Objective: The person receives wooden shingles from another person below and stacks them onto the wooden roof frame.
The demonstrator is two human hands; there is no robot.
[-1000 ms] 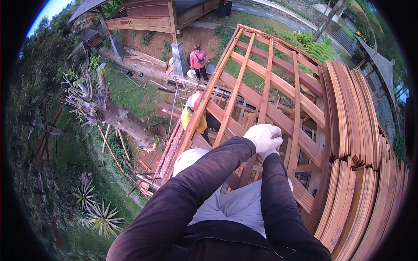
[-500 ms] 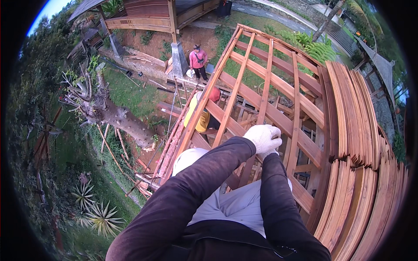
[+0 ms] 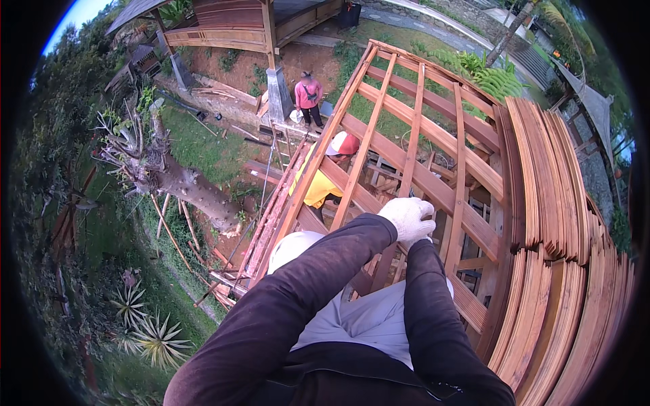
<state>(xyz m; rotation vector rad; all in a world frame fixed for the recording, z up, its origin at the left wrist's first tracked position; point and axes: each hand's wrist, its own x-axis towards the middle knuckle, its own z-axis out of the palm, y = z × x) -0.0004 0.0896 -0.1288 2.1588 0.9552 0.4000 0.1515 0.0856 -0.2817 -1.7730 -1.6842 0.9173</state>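
Note:
My white-gloved left hand is closed, fingers curled, crossed over my right hand above the open wooden roof frame of battens and rafters. What the left hand grips is hidden. My right hand is mostly covered by the left one, so its fingers cannot be seen. My grey-clad legs are below my forearms. Under the battens, just ahead to the left, a co-worker in a yellow shirt and red-and-white headgear leans among the timbers.
Stacked wooden boards cover the right side. Beyond the frame stands a person in pink beside a pillared wooden pavilion. A lopped tree trunk, thin poles and spiky plants lie down to the left.
The co-worker in yellow below has moved rightward, the red-and-white headgear now showing between the battens. My hands have barely moved.

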